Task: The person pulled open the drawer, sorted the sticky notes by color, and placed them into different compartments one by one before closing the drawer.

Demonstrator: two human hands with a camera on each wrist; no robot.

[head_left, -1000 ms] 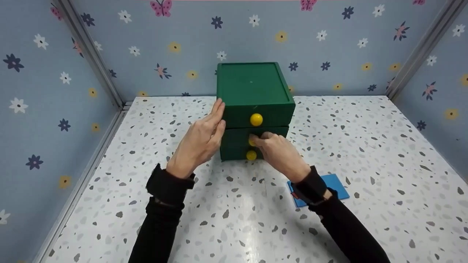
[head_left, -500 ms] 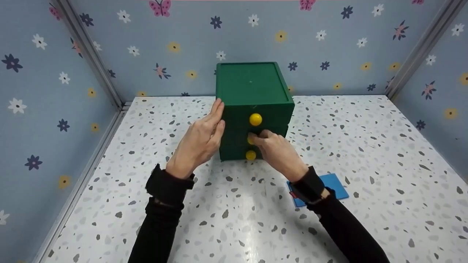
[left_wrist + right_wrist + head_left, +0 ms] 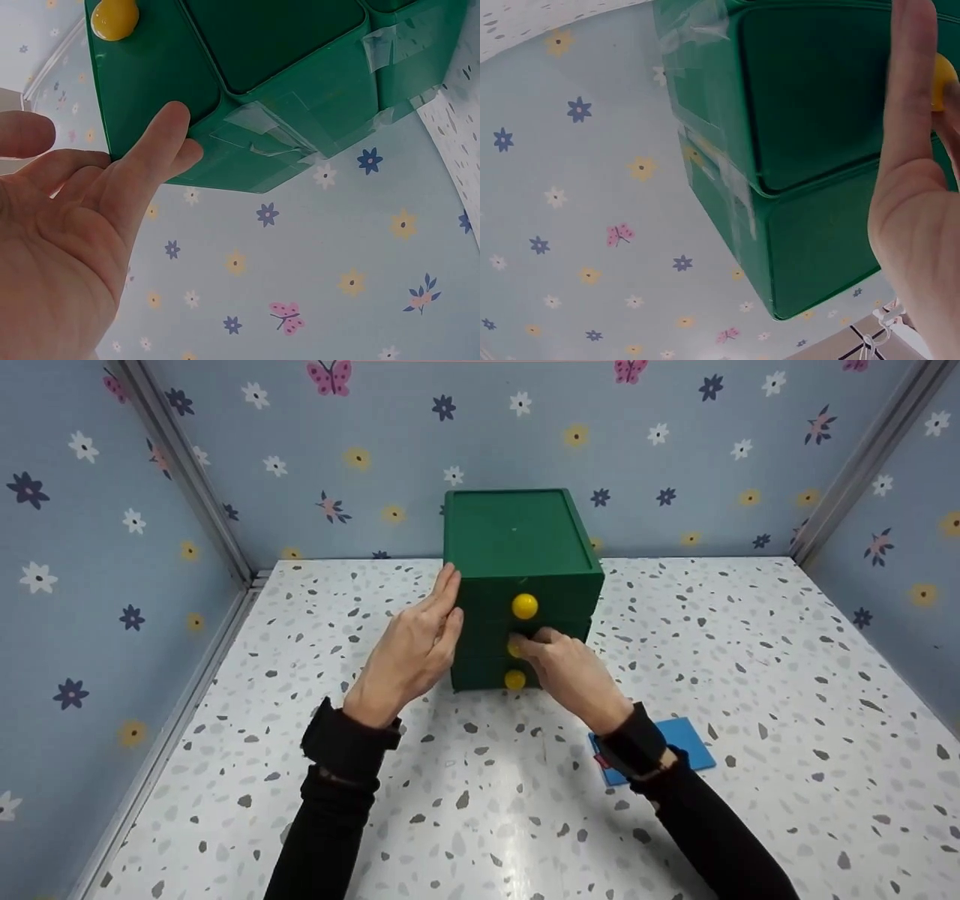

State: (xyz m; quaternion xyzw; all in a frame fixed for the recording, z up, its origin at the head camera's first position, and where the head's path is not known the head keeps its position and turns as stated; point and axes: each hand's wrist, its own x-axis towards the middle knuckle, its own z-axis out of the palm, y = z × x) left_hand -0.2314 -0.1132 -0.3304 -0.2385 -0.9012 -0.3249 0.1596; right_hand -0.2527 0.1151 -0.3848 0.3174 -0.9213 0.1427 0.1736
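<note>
A green chest of drawers (image 3: 517,532) with three yellow knobs stands in the middle of the table. My left hand (image 3: 409,656) lies along its left side with straight fingers, the fingertips near the upper front corner. In the left wrist view the fingers (image 3: 161,139) reach the edge beside the top drawer, whose yellow knob (image 3: 114,19) shows. My right hand (image 3: 574,671) pinches the middle drawer's knob (image 3: 515,645), which the fingers partly cover. The right wrist view shows that yellow knob (image 3: 943,82) behind a finger. The bottom knob (image 3: 515,679) is just below the hand.
A flat blue piece (image 3: 686,742) with a bit of red at one end lies on the table, partly under the right wrist. The speckled table (image 3: 315,810) meets a flowered back wall (image 3: 405,442) and side walls. Clear tape (image 3: 259,127) crosses the chest's side.
Over the first half second the middle drawer has slid slightly inward, with the right hand moving along on its knob. Since then it has stayed put. The left hand has kept its place.
</note>
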